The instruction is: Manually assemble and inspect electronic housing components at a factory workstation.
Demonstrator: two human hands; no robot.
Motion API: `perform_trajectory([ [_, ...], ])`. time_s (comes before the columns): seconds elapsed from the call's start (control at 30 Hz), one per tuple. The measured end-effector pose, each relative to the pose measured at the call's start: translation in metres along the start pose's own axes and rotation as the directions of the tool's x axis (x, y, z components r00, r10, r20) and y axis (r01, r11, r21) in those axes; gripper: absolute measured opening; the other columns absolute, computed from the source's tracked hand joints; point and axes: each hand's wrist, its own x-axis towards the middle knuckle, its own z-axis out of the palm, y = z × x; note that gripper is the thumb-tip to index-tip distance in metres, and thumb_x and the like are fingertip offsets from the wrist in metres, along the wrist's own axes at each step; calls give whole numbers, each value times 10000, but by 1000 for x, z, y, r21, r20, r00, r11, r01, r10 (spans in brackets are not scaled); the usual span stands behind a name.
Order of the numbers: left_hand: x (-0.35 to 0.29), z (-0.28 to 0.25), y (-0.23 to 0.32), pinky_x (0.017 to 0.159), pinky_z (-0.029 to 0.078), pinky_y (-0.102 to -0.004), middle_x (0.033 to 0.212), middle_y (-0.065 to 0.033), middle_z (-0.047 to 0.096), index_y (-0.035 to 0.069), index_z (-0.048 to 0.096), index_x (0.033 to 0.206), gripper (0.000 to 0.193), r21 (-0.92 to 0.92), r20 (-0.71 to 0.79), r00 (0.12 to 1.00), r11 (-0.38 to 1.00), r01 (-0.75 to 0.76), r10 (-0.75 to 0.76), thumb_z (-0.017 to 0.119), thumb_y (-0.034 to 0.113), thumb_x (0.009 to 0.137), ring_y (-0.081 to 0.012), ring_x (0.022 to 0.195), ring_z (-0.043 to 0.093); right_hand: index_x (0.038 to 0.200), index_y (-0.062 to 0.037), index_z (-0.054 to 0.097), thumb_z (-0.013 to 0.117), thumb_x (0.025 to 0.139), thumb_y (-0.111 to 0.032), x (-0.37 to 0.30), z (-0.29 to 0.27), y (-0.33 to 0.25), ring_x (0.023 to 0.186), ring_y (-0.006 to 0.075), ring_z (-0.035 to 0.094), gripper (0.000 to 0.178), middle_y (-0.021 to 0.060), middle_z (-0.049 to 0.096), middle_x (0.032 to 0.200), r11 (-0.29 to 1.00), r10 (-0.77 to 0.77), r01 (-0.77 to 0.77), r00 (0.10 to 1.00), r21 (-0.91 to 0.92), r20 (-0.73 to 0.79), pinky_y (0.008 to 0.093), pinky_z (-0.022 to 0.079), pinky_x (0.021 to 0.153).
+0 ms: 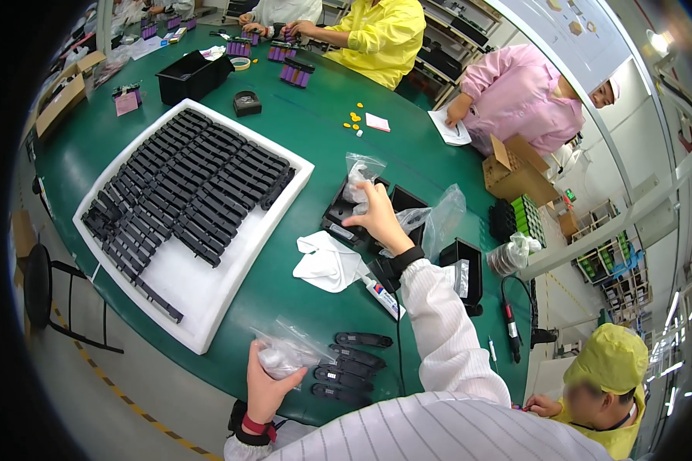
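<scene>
My left hand [272,388], at the near edge of the table, is closed around a clear plastic bag [288,349] with whitish contents. Beside it lie several curved black plastic parts [351,359] in a loose stack. Farther ahead, my right hand [383,220] is over a black bin [337,219], thumb and index finger spread apart. Its index finger is at another clear bag [359,175] on that bin; whether they touch is hard to tell. A white cloth [327,263] and a white tube [383,298] lie left of my right forearm.
A white foam tray [200,319] with rows of black parts [200,177] fills the left. More black bins [461,265] and a screwdriver-like tool [510,319] lie right. People in yellow [380,38] and pink [523,96] work across the table; another yellow-capped person [607,361] is nearby.
</scene>
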Motion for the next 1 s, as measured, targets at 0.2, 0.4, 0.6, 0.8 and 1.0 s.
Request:
perform_trajectory([
  [0.2,0,-5,-4,843,515,-296,1093,-88,602,17,457,1202,642,46,10,999,998,-42,41,865,40,707,-157,977,606,992,9,583,741,749,45,0,-14,-4,906,393,601,292,187,537,1050,996,74,-61,978,-69,195,447,502,751],
  [0.4,1,-6,-7,853,511,-297,1097,-92,596,18,455,1198,637,53,28,999,998,-33,31,866,46,711,-158,986,602,922,30,587,749,775,-55,2,-18,-11,881,414,622,235,187,612,903,985,140,-135,990,-105,36,441,502,759],
  [0.6,0,-7,-6,851,511,-298,1097,-92,593,20,452,1199,638,19,20,999,999,-25,25,868,54,716,-157,985,601,876,32,584,713,788,-62,5,-12,-7,902,383,673,182,193,670,973,955,273,-269,962,122,-16,434,529,791],
  [0.8,2,-5,-3,850,514,-298,1098,-92,592,20,447,1206,643,50,48,998,998,-42,39,864,42,717,-159,988,603,780,22,509,592,817,38,4,-11,-9,913,283,719,92,139,679,955,567,526,-378,850,732,32,362,612,779],
  [1.0,0,-2,-6,850,518,-297,1104,-93,590,29,433,1229,672,10,26,1000,1000,-8,7,861,23,711,-168,992,606,969,-58,508,502,814,92,-13,-24,-34,687,190,674,215,65,562,832,298,622,-373,774,879,117,333,602,571],
])
